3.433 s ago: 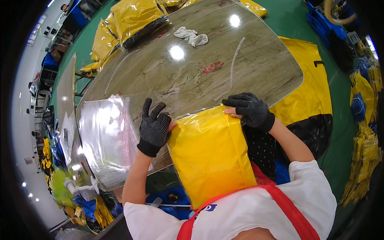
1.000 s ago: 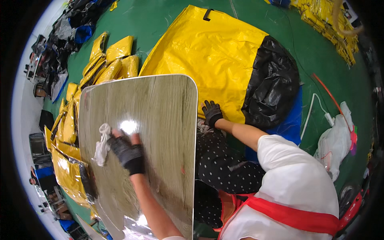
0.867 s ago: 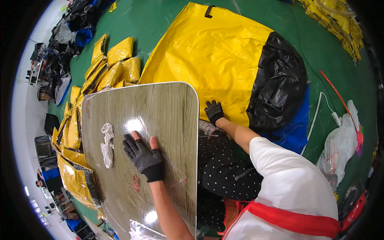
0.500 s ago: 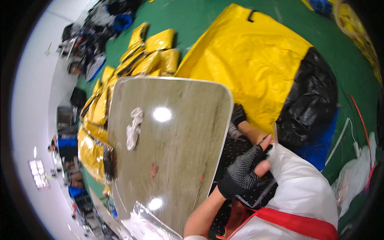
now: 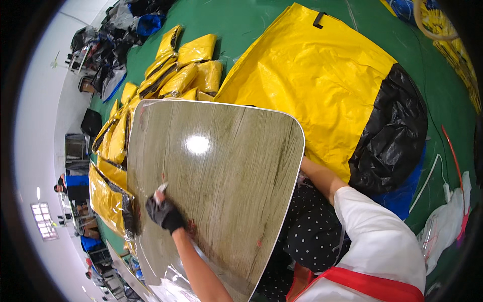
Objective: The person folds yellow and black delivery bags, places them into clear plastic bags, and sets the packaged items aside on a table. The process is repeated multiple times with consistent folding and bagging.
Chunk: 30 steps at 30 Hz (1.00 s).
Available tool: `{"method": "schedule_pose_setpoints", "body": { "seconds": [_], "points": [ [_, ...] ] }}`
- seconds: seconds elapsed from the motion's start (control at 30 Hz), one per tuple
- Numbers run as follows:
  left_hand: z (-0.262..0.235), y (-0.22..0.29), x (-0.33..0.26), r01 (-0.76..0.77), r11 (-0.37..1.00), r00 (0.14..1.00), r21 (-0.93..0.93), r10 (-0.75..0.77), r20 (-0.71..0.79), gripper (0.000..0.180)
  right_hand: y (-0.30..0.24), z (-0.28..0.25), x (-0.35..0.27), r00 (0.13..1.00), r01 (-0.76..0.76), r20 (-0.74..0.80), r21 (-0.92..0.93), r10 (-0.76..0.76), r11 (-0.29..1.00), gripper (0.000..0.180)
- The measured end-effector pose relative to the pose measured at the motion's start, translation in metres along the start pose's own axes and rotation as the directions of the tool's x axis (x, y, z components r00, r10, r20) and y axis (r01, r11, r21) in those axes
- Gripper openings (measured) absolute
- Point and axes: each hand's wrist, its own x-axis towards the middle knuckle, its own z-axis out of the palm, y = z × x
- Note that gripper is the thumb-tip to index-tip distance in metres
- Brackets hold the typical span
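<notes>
My left hand (image 5: 165, 210), in a grey-black fingerless glove, is over a large wood-grain board (image 5: 231, 166) with rounded corners and a pale edge. Its fingers are closed on a bit of white cloth (image 5: 163, 187); most of the cloth is hidden by the hand. Reddish marks (image 5: 191, 227) show on the board close to my wrist. My right forearm (image 5: 322, 177), coming out of a white sleeve, passes behind the board's right edge. The right hand itself is hidden there.
Yellow and black packages in clear plastic (image 5: 108, 196) are heaped left of the board. Beyond its right side, a big yellow-and-black sheet (image 5: 312, 75) lies on the green floor (image 5: 241, 30). Black polka-dot fabric (image 5: 317, 229) is beneath my right arm. Clear plastic (image 5: 173, 287) touches the board's near end.
My left hand has moved left from beside the white sleeve onto the board and taken hold of the white cloth lying there. My right hand has slipped out of sight behind the board's edge.
</notes>
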Motion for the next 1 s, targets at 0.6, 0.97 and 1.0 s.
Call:
{"method": "schedule_pose_setpoints", "body": {
  "seconds": [0.6, 0.97, 1.0],
  "points": [
    [-0.095, 0.119, -0.131, -0.511, 0.859, 0.859, 0.01, 0.511, -0.019, 0.065, 0.039, -0.018, 0.022, 0.941, -0.307, -0.017, 0.387, 0.339, 0.869, 0.054],
    [-0.091, 0.125, -0.126, -0.32, 0.931, 0.943, -0.177, 0.331, 0.032, 0.044, 0.139, -0.239, 0.014, 0.944, -0.218, 0.145, 0.948, 0.296, 0.231, 0.063],
    [-0.089, 0.125, -0.125, -0.319, 0.924, 0.942, -0.211, 0.333, 0.034, 0.041, 0.144, -0.249, 0.012, 0.93, -0.13, 0.019, 0.951, 0.366, 0.279, 0.062]
  ]
}}
